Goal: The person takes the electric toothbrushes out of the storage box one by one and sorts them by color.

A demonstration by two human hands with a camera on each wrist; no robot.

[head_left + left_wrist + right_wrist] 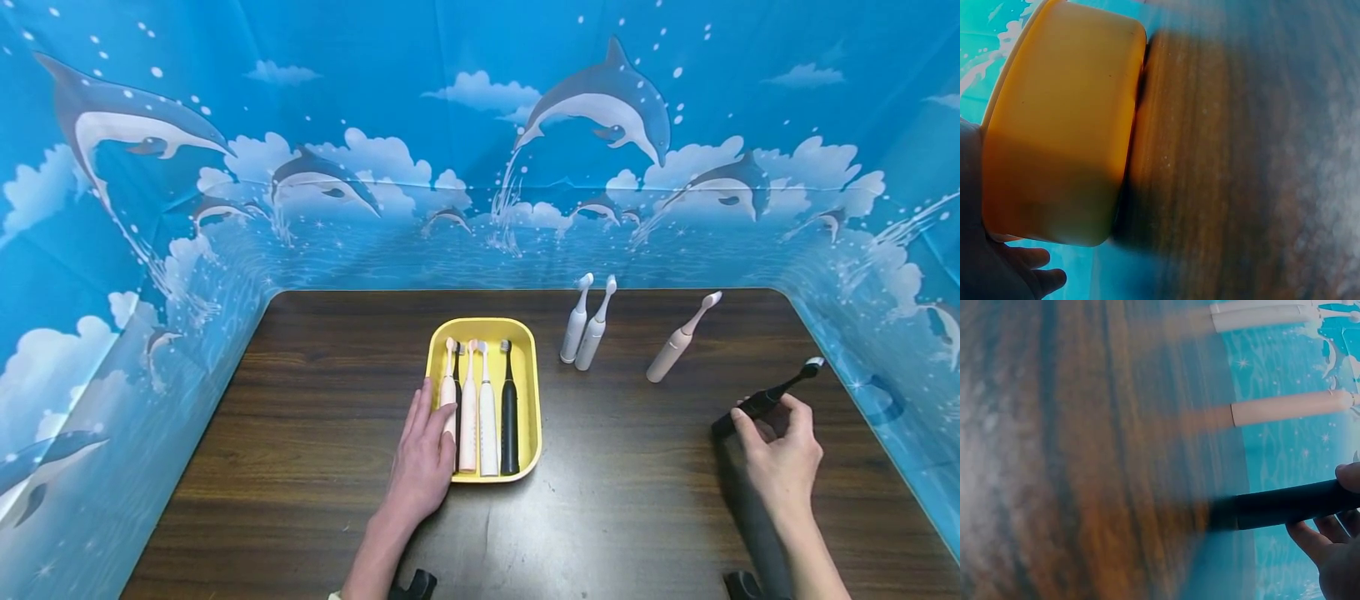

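Here, the right hand (pixel 783 454) pinches a black electric toothbrush (pixel 765 400) near its butt end, thumb and fingertips around the handle, at the right side of the dark wood-grain counter (pixel 637 500). It looks light, rigid and smooth, likely a little slick; the thick handle seems the sound place to hold, not the thin neck or bristles. The left hand (pixel 422 467) lies flat, fingers straight, against the near-left edge of a yellow rectangular plastic tray (pixel 525 342) holding several toothbrushes side by side. Two white toothbrushes (pixel 585 329) and a pale pink toothbrush (pixel 678 342) lie loose beyond.
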